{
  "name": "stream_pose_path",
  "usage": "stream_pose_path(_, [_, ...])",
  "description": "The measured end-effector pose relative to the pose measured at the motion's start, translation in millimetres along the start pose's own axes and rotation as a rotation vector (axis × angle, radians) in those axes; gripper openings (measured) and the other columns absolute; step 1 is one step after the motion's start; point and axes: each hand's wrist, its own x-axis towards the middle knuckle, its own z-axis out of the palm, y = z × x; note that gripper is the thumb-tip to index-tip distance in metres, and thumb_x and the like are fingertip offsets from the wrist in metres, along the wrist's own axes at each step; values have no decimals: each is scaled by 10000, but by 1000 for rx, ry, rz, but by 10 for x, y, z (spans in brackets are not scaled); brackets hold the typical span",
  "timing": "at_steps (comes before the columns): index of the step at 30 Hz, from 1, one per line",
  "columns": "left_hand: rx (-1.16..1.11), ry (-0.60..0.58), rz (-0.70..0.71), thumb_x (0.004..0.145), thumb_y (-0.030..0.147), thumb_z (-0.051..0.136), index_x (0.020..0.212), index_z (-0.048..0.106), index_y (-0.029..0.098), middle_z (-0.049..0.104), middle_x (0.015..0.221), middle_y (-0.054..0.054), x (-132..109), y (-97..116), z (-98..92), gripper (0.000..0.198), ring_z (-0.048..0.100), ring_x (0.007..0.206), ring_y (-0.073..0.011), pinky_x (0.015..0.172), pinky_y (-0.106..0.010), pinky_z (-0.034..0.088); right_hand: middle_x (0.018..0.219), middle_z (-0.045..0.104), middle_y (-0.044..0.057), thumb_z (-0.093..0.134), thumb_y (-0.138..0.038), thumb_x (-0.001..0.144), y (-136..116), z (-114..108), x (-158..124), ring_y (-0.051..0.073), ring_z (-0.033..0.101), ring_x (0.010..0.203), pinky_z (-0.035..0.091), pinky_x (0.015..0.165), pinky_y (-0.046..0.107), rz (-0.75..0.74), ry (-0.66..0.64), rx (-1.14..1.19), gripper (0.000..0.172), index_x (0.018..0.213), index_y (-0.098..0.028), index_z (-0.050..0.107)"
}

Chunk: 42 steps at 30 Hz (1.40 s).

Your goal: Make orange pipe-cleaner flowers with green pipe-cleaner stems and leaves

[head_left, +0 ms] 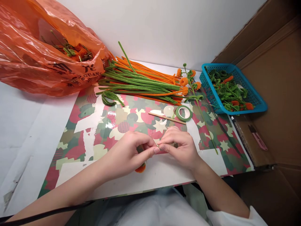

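Two hands, both my own, meet at mid-table over the near edge of a patterned board point(124, 127). My left hand point(134, 146) is curled narrow around an orange flower piece point(140, 169), thumb and forefinger brought together. My right hand point(180, 142) is likewise narrow, thumb and forefinger pinched on a thin pale end point(158, 145) where the fingertips of both hands meet.

Condition of the flower piece: fuzzy orange, rounded at the lower edge, showing below my left palm above the white part of the board; a dark green part shows in the gap behind my thumb. The remainder is hidden by my hand; I cannot tell whether the pale end belongs to it.

Beyond my hands lie a thin stick point(166, 118) and, just beside its right end, a roll of green tape point(190, 116). Further back, green stems point(138, 83) lie with orange stems point(150, 70). A sprig point(201, 113) with orange heads lies to their right, near a blue basket point(249, 112).
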Motion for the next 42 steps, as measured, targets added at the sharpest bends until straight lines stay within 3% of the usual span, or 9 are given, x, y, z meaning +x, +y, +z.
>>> stream_pose_path(10, [-111, -56, -153, 921, 325, 513, 850, 681, 155, 629, 626, 0, -3, 3, -12, 250, 551, 528, -98, 466, -180, 426, 665, 720, -4, 654, -193, 862, -39, -32, 26, 148, 629, 628, 451, 739, 350, 58, 3, -89, 106, 792, -223, 727])
stream_pose_path(14, [-135, -63, -178, 918, 327, 501, 803, 645, 153, 586, 620, 12, -2, 9, -5, 253, 518, 487, -83, 419, -169, 392, 658, 711, -9, 673, -207, 846, -53, -18, 35, 142, 613, 605, 440, 710, 343, 35, 12, -101, 105, 746, -223, 703])
stream_pose_path(24, [-53, -27, -36, 915, 320, 522, 731, 643, 152, 608, 611, 6, 17, -3, 11, 277, 532, 525, -94, 469, -191, 398, 654, 711, -7, 670, -249, 851, -36, 6, 23, 149, 608, 604, 444, 721, 356, 45, 1, -59, 163, 692, -221, 653])
stream_pose_path(30, [-79, -43, -113, 919, 337, 474, 706, 580, 164, 516, 545, 29, 4, -46, 17, 294, 480, 449, -88, 417, -196, 336, 658, 701, -14, 641, -183, 853, -55, 3, 25, 150, 619, 641, 431, 732, 350, 40, -17, -55, 130, 730, -222, 652])
stream_pose_path(34, [19, -45, -140, 906, 269, 437, 679, 526, 179, 494, 531, 45, 2, -54, 32, 259, 465, 424, -80, 417, -188, 321, 684, 703, -11, 610, -178, 856, -49, 29, 14, 156, 622, 673, 394, 746, 364, 5, -48, -153, 129, 738, -222, 635])
stream_pose_path(42, [482, 74, 97, 805, 178, 423, 563, 476, 185, 498, 490, 30, 59, -117, 71, 248, 468, 507, -121, 578, -258, 385, 651, 673, -24, 559, -150, 862, -11, 114, -17, 148, 592, 665, 337, 761, 370, -31, -109, -318, 156, 722, -215, 585])
